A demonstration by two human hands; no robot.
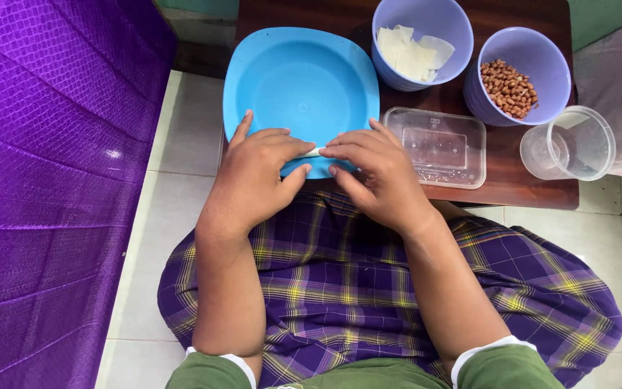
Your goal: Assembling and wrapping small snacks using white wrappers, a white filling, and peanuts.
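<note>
My left hand (pixel 257 176) and my right hand (pixel 376 176) meet over the near rim of a blue plastic plate (pixel 300 79). Between their fingertips they pinch a small white strip or sheet (pixel 313 153), mostly hidden by the fingers. The plate rests on the near left part of a dark wooden table (pixel 534 191) and looks bare inside. Both forearms come up from my lap, which is covered by purple checked cloth (pixel 340 281).
A lilac bowl of pale thin sheets (pixel 413 50) and a lilac bowl of peanuts (pixel 512 88) stand at the back. A clear rectangular container (pixel 440 148) and a clear cup (pixel 570 144) sit near the right. Purple fabric (pixel 44 180) fills the left; the floor is tiled.
</note>
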